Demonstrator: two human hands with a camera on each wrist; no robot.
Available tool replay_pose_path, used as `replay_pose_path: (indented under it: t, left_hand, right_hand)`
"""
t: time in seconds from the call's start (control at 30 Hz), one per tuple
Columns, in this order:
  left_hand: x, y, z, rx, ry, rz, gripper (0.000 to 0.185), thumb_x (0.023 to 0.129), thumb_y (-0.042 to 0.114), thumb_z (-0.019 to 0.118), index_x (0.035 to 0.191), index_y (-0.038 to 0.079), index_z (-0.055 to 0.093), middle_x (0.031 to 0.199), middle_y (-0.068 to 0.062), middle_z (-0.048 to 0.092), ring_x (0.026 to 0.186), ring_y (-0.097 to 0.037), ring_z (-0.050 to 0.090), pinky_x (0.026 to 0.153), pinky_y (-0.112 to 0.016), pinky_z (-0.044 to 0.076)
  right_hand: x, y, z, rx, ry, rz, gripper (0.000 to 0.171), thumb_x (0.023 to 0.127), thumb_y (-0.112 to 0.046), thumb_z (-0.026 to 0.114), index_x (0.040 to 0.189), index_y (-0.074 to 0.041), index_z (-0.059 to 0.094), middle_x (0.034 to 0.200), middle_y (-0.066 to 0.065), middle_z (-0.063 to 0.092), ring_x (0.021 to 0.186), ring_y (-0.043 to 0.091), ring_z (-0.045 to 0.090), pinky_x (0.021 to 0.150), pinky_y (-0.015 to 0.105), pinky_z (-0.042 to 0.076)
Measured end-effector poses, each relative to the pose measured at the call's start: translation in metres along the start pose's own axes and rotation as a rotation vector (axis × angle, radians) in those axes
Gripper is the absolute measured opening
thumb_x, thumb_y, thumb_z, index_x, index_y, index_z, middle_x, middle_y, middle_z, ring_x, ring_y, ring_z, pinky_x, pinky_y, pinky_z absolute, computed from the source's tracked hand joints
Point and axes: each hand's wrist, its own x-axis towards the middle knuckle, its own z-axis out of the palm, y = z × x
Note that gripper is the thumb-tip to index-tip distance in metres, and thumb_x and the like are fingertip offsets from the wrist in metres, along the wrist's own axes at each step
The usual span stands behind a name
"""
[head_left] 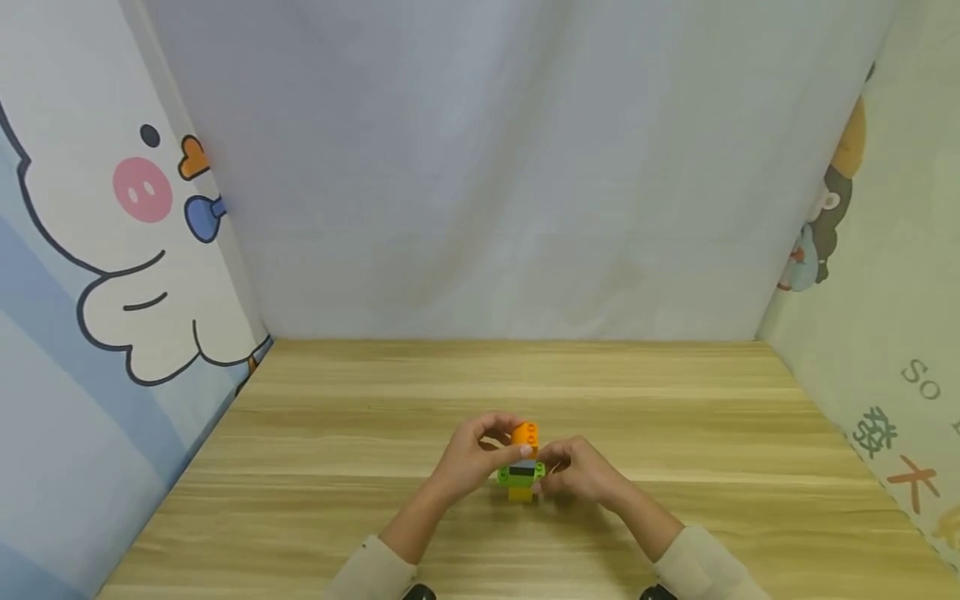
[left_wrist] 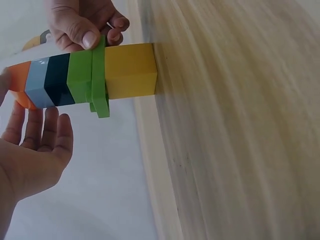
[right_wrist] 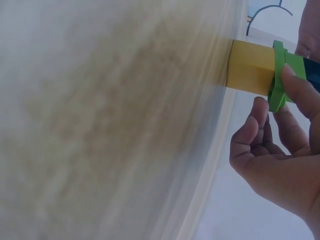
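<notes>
A small brick tower (head_left: 522, 471) stands on the wooden table (head_left: 675, 417): yellow brick (left_wrist: 130, 70) at the base, then a green piece (left_wrist: 92, 75), a dark brick (left_wrist: 57, 80), a light blue brick (left_wrist: 37, 82) and an orange brick (head_left: 525, 434) on top. My left hand (head_left: 504, 439) curls over the top and pinches the orange brick; its fingers (left_wrist: 45, 132) lie beside the tower's top. My right hand (head_left: 553, 467) pinches the green piece, thumb (right_wrist: 295, 90) on its flange (right_wrist: 276, 85). The yellow brick (right_wrist: 250, 67) rests on the table.
The table is walled by a grey cloth (head_left: 525, 167) at the back, a cartoon-printed panel (head_left: 112, 250) on the left and another printed panel (head_left: 885, 292) on the right. Bare wood lies all round the tower.
</notes>
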Motion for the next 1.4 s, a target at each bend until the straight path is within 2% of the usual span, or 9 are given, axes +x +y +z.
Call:
replay_pose_path:
  t: [0.33,0.57,0.87,1.0,1.17,1.27,1.4]
  left_hand:
    - [-0.002,-0.005,-0.002,-0.019,-0.006,0.021,0.035,0.095,0.01,0.075,0.126,-0.003,0.067,0.118,-0.018,0.07,0.1,-0.017,0.063,0.086,-0.027,0.054]
    - [0.0,-0.008,-0.007,0.009,0.002,0.04,0.036,0.094,0.01,0.075,0.127,-0.002,0.068,0.12,-0.018,0.071,0.102,-0.023,0.065,0.091,-0.035,0.055]
    - [0.006,-0.012,-0.006,0.088,0.03,0.091,0.037,0.099,0.012,0.07,0.134,0.002,0.066,0.131,-0.016,0.069,0.11,-0.032,0.068,0.095,-0.046,0.055]
    - [0.011,-0.014,-0.005,0.126,0.036,0.127,0.039,0.1,0.01,0.068,0.138,0.004,0.064,0.136,-0.015,0.067,0.112,-0.034,0.068,0.097,-0.051,0.054]
    - [0.016,-0.019,-0.006,0.147,0.051,0.142,0.042,0.1,0.005,0.066,0.142,0.004,0.061,0.138,-0.017,0.065,0.113,-0.037,0.067,0.096,-0.055,0.054]
    - [0.017,-0.021,-0.006,0.148,0.055,0.132,0.043,0.101,0.005,0.065,0.143,0.003,0.059,0.139,-0.018,0.063,0.114,-0.037,0.067,0.097,-0.055,0.054]
    - [0.019,-0.022,-0.007,0.138,0.052,0.11,0.046,0.1,0.002,0.064,0.145,0.003,0.057,0.142,-0.019,0.061,0.116,-0.037,0.065,0.098,-0.054,0.054]
  right_hand:
    - [0.002,0.0,0.001,-0.019,-0.003,-0.005,0.03,0.084,-0.004,0.081,0.11,0.009,0.073,0.092,0.005,0.07,0.082,0.017,0.062,0.074,0.028,0.054]
    - [0.002,-0.003,-0.001,-0.014,-0.011,0.007,0.029,0.085,-0.005,0.08,0.11,0.009,0.073,0.091,0.006,0.072,0.082,0.016,0.063,0.075,0.03,0.054]
    - [0.003,-0.002,-0.003,-0.044,-0.023,0.025,0.035,0.091,-0.011,0.075,0.119,0.01,0.069,0.104,0.01,0.073,0.092,0.019,0.064,0.08,0.035,0.054]
    - [0.003,-0.002,-0.002,-0.051,0.004,0.017,0.04,0.092,-0.013,0.073,0.122,0.012,0.066,0.11,0.017,0.073,0.096,0.024,0.065,0.083,0.041,0.057]
    - [0.006,-0.001,0.001,-0.082,0.07,-0.012,0.041,0.094,-0.011,0.071,0.126,0.015,0.063,0.12,0.029,0.07,0.107,0.039,0.068,0.092,0.053,0.057]
    - [0.007,-0.001,0.003,-0.091,0.096,-0.02,0.041,0.096,-0.009,0.07,0.128,0.016,0.062,0.126,0.032,0.066,0.112,0.045,0.067,0.094,0.055,0.057]
    - [0.008,-0.002,0.005,-0.108,0.126,-0.036,0.043,0.097,-0.006,0.069,0.131,0.017,0.059,0.128,0.033,0.065,0.108,0.042,0.069,0.09,0.05,0.059]
